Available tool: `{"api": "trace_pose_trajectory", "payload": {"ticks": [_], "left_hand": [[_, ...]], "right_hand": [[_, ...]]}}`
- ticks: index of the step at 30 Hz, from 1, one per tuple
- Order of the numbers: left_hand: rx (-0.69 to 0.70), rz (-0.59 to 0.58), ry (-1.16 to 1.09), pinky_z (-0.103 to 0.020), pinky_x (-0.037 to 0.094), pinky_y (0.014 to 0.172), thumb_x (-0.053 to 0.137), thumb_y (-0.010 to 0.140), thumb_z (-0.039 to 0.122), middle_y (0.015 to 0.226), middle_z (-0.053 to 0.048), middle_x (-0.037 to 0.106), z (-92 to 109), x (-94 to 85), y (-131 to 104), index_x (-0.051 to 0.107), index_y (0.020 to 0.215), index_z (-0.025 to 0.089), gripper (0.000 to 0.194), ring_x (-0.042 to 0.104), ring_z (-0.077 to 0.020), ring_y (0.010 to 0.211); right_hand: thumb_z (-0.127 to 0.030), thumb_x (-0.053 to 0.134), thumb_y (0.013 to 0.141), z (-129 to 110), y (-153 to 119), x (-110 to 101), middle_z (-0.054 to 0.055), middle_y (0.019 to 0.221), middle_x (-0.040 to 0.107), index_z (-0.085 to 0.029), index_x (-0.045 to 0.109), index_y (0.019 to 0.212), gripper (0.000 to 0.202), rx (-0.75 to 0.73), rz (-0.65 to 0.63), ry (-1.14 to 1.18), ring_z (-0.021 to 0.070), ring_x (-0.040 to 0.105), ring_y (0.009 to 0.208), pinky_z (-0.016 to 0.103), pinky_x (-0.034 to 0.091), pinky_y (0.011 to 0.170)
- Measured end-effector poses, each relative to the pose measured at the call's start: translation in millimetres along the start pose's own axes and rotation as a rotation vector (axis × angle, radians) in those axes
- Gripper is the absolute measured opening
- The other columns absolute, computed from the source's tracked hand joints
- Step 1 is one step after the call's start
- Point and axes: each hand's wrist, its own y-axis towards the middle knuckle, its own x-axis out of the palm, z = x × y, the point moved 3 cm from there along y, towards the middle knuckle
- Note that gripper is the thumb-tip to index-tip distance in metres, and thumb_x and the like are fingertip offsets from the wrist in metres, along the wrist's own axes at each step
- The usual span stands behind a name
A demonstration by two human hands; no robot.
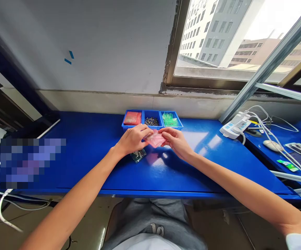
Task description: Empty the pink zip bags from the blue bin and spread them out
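Between my two hands, above the blue table, is a translucent pink plastic bag point(155, 139). My left hand point(135, 139) pinches its left side, and my right hand point(175, 140) grips its right edge. Below my left hand a small dark packet point(138, 155) with light pieces lies on the table, partly hidden by that hand. Just behind my hands stand three joined blue bins: the left one holds pink bags point(132, 118), the middle one small dark and brassy screw-like parts point(152, 121), the right one green bags point(170, 119).
The blue table point(88, 139) runs along a wall under a window. A white power strip point(235, 125) with cables lies at the right, near a white mouse point(272, 146) and a phone. More white cables hang at the left edge.
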Motion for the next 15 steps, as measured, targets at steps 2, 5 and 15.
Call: {"api": "trace_pose_trajectory", "payload": {"ticks": [2, 5, 15], "left_hand": [[0.012, 0.016, 0.015, -0.028, 0.055, 0.081, 0.058, 0.095, 0.019, 0.11, -0.006, 0.071, -1.7, 0.7, -0.8, 0.068, 0.114, 0.021, 0.022, 0.068, -0.0202, 0.102], [0.02, 0.029, -0.021, -0.03, 0.056, 0.085, 0.049, 0.103, 0.023, 0.11, -0.006, 0.073, -3.9, 0.3, -1.0, 0.068, 0.117, 0.02, 0.024, 0.07, -0.0203, 0.102], [-0.102, 0.089, -0.157, -0.028, 0.056, 0.077, 0.055, 0.102, 0.037, 0.107, -0.007, 0.075, -3.2, 5.6, -1.6, 0.056, 0.132, 0.021, 0.034, 0.074, -0.0215, 0.09]], "right_hand": [[-0.038, 0.064, 0.084, 0.7, -3.2, 0.2, 0.005, 0.1, 0.071, -0.02, 0.07, 0.099, 0.024, -0.027, -0.023, -0.039, 0.0183, 0.067, 0.08, 0.029, 0.056, 0.062], [-0.036, 0.06, 0.087, 1.0, -4.2, 1.5, 0.007, 0.108, 0.072, -0.021, 0.066, 0.106, 0.025, -0.097, -0.045, -0.174, 0.0205, 0.071, 0.083, 0.026, 0.053, 0.055], [-0.051, 0.06, 0.093, 6.6, -3.5, 0.4, 0.005, 0.088, 0.07, -0.019, 0.071, 0.109, 0.038, -0.189, -0.043, -0.444, 0.0152, 0.059, 0.068, 0.026, 0.046, 0.054]]}}
